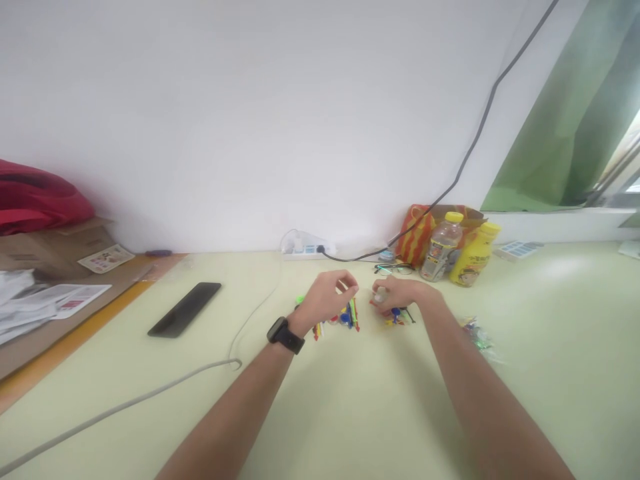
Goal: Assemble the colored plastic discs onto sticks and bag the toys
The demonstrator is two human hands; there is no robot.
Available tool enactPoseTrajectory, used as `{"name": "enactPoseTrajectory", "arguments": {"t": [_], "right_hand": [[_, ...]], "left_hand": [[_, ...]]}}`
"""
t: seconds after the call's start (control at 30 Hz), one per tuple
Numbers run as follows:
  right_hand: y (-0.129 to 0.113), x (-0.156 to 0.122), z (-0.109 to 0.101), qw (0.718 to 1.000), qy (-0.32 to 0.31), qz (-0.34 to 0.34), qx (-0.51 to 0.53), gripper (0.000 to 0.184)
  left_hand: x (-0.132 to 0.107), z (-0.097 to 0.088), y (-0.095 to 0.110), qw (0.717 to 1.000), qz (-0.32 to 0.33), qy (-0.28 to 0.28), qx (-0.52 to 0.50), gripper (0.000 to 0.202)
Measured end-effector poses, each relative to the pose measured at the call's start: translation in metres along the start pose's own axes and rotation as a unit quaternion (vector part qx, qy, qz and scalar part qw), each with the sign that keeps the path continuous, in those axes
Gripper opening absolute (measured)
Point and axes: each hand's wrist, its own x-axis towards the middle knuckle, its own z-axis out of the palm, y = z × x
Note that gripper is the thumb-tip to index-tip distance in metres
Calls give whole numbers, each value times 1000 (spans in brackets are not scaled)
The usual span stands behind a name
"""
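My left hand (331, 293), with a dark watch (285, 335) on its wrist, hovers over a group of small colourful plastic pieces (345, 317) in red, yellow, green and blue. Its thumb and fingertips come together in a pinch; whatever they might hold is too small to make out. To the right, my right hand (397, 293) has its fingers closed around a small whitish piece (381, 294). Beneath that hand lies a second group of small plastic pieces (397, 316), partly covered by the fingers. Their exact kind is too blurred to name.
A clear plastic packet (480, 337) lies right of my right forearm. Behind stand a clear bottle (442, 247), a yellow bottle (474, 257) and a red-orange bag (414, 233), near glasses (393, 269). A power strip (306, 250), a black phone (185, 310) and a pale cable (165, 383) are leftward.
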Motion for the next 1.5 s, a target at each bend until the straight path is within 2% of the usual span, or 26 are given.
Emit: {"name": "enactPoseTrajectory", "arguments": {"t": [0.07,0.17,0.4,0.5,0.6,0.73,0.9,1.13,1.5], "right_hand": [[2,4,2,1000,-5,3,7,43],[13,4,1,1000,-9,11,14,32],[33,-3,-7,999,2,28,19,33],[30,-5,-11,999,15,43,10,34],[26,-7,-13,999,16,47,4,26],[24,-7,-14,999,17,37,5,16],[24,-5,-13,999,30,23,14,15],[27,-2,-16,996,84,11,34,16],[31,2,-17,987,133,-3,87,7]], "left_hand": [[0,1,1,1000,3,-2,0,15],[0,-1,0,1000,1,1,2,15],[3,-10,-5,1000,-19,-3,2,17],[3,-13,-7,1000,-23,-3,1,18],[2,-15,-7,1000,-25,-1,1,19],[2,-16,-8,1000,-28,1,4,19],[3,-18,-9,999,-32,7,5,19],[2,-20,-12,999,-29,11,8,19],[4,-24,-18,999,-35,21,18,19]]}}
